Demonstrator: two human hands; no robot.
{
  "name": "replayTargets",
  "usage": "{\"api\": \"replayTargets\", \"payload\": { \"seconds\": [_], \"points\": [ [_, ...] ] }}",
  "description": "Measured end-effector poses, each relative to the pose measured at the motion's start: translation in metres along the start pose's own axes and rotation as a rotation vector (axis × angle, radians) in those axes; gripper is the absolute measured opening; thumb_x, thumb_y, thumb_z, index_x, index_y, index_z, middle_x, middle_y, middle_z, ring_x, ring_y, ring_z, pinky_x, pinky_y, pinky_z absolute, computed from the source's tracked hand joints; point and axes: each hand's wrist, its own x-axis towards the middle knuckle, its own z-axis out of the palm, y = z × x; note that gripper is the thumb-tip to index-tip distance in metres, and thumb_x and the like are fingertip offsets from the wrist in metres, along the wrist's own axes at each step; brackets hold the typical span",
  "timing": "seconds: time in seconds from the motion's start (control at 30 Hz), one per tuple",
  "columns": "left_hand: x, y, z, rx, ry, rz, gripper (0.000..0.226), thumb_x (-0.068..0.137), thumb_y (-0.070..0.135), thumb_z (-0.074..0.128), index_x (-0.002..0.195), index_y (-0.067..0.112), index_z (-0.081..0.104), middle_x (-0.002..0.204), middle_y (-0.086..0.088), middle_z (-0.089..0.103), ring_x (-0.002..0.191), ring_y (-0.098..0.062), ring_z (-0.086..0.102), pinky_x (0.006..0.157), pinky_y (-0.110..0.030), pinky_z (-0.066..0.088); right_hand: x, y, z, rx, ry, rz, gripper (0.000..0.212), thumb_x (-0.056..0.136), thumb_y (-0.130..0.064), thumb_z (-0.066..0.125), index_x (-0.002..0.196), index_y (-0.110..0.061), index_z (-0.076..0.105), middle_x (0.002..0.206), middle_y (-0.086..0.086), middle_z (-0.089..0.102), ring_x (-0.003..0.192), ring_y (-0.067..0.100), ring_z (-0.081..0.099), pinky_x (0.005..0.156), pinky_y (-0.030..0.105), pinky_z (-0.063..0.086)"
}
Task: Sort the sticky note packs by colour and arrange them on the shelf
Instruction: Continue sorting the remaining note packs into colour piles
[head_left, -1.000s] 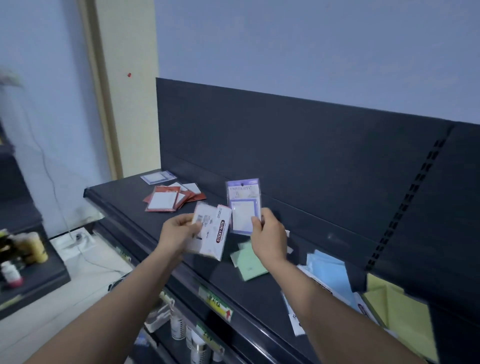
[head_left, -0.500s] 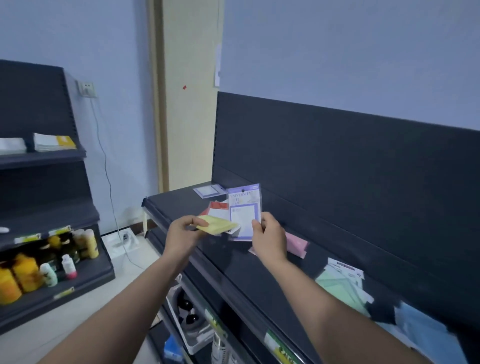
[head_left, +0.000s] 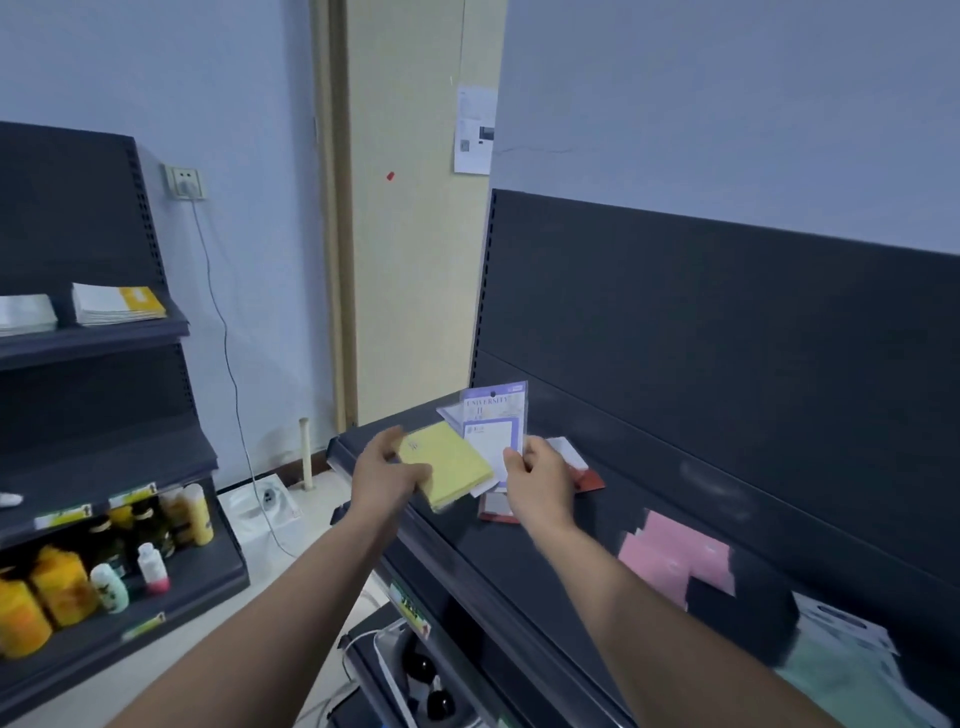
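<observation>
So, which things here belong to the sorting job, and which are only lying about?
Job: yellow pack in left hand; purple pack in right hand; red packs, pink packs and green packs on the shelf.
Lying about: bottles and booklets on the other rack; wall socket; taped paper.

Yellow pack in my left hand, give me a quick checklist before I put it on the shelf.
1. Left hand grips the yellow pack: ok.
2. Right hand pinches the purple pack: ok.
3. Yellow pile to join: cannot tell, none in view.
4. Bare shelf between the red packs and the pink packs: ok.
5. Red packs stacked squarely: not ok, they lie askew.
</observation>
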Motion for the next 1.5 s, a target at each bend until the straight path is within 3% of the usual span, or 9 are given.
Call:
{"api": "replayTargets", "payload": {
  "seconds": [0.17,0.3,0.37,0.53,0.7,0.93,1.03,1.27,1.5],
  "points": [
    [0.054,0.001,-0.005,-0.065,0.098,-0.063,0.069,0.080,-0.010,0.068,0.138,0.010,0.036,0.118,-0.018,0.061,0.099,-0.033,0.064,0.086,-0.044,0.055,0.041,-0.004,0.025,-0.002,-0.023,0.025,0.030,0.097,-0.021,0.047,0.069,-0.017,0.038,0.062,-0.005,0.045,0.073,0.032,0.067,0.052,0.029,0.034],
    [0.089,0.001,-0.002,-0.031,0.094,-0.100,0.055,0.084,-0.009,0.063,0.132,0.008,0.045,0.117,-0.018,0.062,0.097,-0.036,0.065,0.063,-0.037,0.055,0.079,-0.008,0.045,-0.007,-0.108,0.055,0.014,0.100,-0.018,0.043,0.087,-0.013,0.043,0.075,-0.001,0.053,0.053,0.024,0.065,0.041,0.022,0.033],
    [0.106,0.001,0.001,0.005,0.100,-0.098,0.046,0.085,-0.009,0.062,0.126,0.009,0.050,0.117,-0.014,0.061,0.096,-0.035,0.065,0.057,-0.035,0.054,0.099,-0.008,0.055,-0.003,-0.147,0.089,0.002,0.098,-0.014,0.043,0.099,-0.014,0.045,0.092,0.001,0.059,0.058,0.025,0.065,0.046,0.025,0.042],
    [0.143,-0.004,0.002,0.070,0.125,-0.098,0.036,0.085,-0.004,0.063,0.117,0.011,0.056,0.110,-0.012,0.063,0.087,-0.030,0.066,0.064,-0.036,0.056,0.137,0.001,0.084,-0.042,-0.227,0.099,0.043,0.092,-0.004,0.043,0.132,-0.018,0.039,0.115,0.003,0.060,0.096,0.032,0.064,0.081,0.047,0.057],
    [0.176,-0.012,0.002,0.106,0.109,-0.085,0.029,0.085,-0.002,0.066,0.111,0.010,0.060,0.103,-0.011,0.062,0.082,-0.028,0.063,0.070,-0.034,0.053,0.161,0.010,0.100,-0.211,-0.287,0.124,0.060,0.095,-0.008,0.045,0.150,-0.020,0.024,0.135,0.010,0.051,0.112,0.030,0.057,0.087,0.035,0.051],
    [0.205,-0.018,0.008,0.136,0.007,-0.067,0.020,0.089,0.002,0.059,0.093,0.019,0.067,0.088,-0.005,0.062,0.075,-0.020,0.056,0.066,-0.028,0.047,0.174,0.017,0.107,-0.508,-0.242,0.037,0.018,0.096,-0.019,0.047,0.100,-0.016,0.064,0.112,0.004,0.063,0.103,0.024,0.058,0.077,0.027,0.043],
    [0.211,-0.014,0.015,0.156,-0.077,-0.062,0.022,0.091,0.002,0.056,0.089,0.020,0.068,0.084,-0.005,0.061,0.071,-0.018,0.054,0.061,-0.026,0.046,0.179,0.018,0.110,-0.308,-0.140,0.086,0.037,0.097,-0.027,0.043,0.062,-0.017,0.045,0.077,0.004,0.054,0.074,0.019,0.048,0.063,0.028,0.034],
    [0.206,-0.001,0.028,0.092,-0.309,-0.105,0.021,0.092,-0.001,0.053,0.097,0.010,0.070,0.091,-0.011,0.069,0.068,-0.019,0.061,0.055,-0.023,0.049,0.170,0.012,0.089,0.080,-0.170,0.201,0.015,0.090,-0.014,0.062,0.075,-0.016,0.062,0.071,0.003,0.064,0.063,0.015,0.057,0.059,0.027,0.046],
    [0.181,-0.005,0.065,-0.003,-0.476,-0.258,0.014,0.095,-0.002,0.049,0.101,-0.002,0.062,0.081,-0.014,0.065,0.062,-0.022,0.063,0.050,-0.028,0.057,0.131,0.018,0.026,0.236,0.235,0.316,0.012,0.092,-0.013,0.060,0.081,-0.008,0.061,0.073,0.004,0.061,0.056,0.011,0.052,0.051,0.024,0.043]
  ]
}}
